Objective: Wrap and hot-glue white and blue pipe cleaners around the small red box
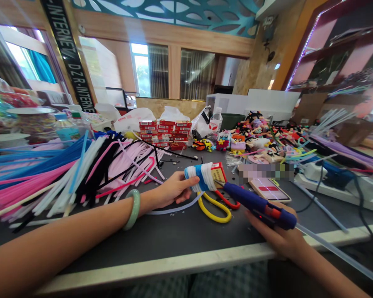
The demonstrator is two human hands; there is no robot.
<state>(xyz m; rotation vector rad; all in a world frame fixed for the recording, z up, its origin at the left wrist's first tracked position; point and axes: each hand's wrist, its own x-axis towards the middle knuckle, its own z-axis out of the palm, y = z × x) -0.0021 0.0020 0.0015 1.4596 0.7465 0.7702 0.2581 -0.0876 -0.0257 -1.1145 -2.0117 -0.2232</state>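
Observation:
My left hand (175,188) grips a small box (219,174) wrapped partly in white and blue pipe cleaners (202,176). Its red and yellow end on the right is bare. A pale pipe cleaner tail (186,205) hangs below it toward the table. In my right hand (281,231) is a dark blue glue gun (255,203), fingers closed round its handle. The nozzle points left and seems to touch or nearly touch the bare end of the box. A long clear glue stick (338,252) sticks out of the gun's back. Scissors with yellow and red handles (216,211) lie beneath the box.
Bundles of coloured pipe cleaners (65,169) cover the left of the table. Behind stand stacked red boxes (164,132) and a plastic bottle (216,120). Small figures (251,136) crowd the back right. A phone (270,188) and a white power strip (317,176) lie at right.

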